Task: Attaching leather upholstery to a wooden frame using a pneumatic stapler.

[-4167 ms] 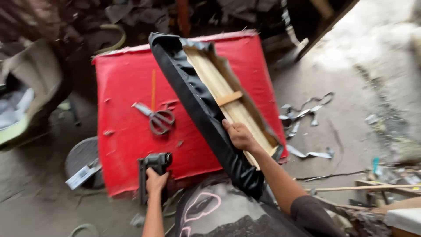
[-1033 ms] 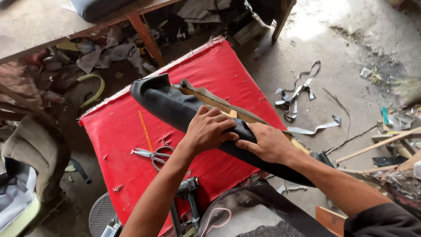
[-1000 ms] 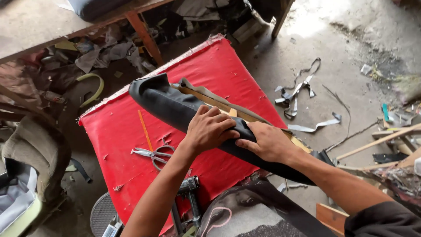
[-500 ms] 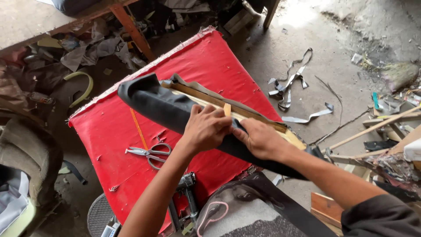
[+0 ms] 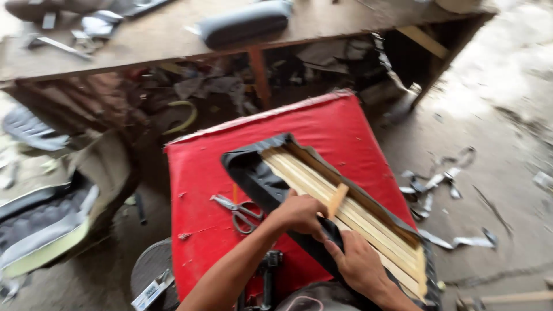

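Note:
A long wooden frame wrapped in black vinyl cover lies slanted on a red padded work surface, its open slatted side facing up. My left hand grips the black cover at the frame's near edge, by a small wooden crosspiece. My right hand holds the same black edge just below it. Red-handled scissors lie on the red surface left of my left hand. A black staple gun stands at the surface's front edge, partly hidden by my left forearm.
A long wooden bench runs across the back with a grey cushion on it and scraps underneath. A car seat lies at the left. Grey strips litter the concrete floor at the right.
The frame has turned from its black covered side up to its open slatted side up. Both hands slid to its near edge. The view has tilted toward the bench.

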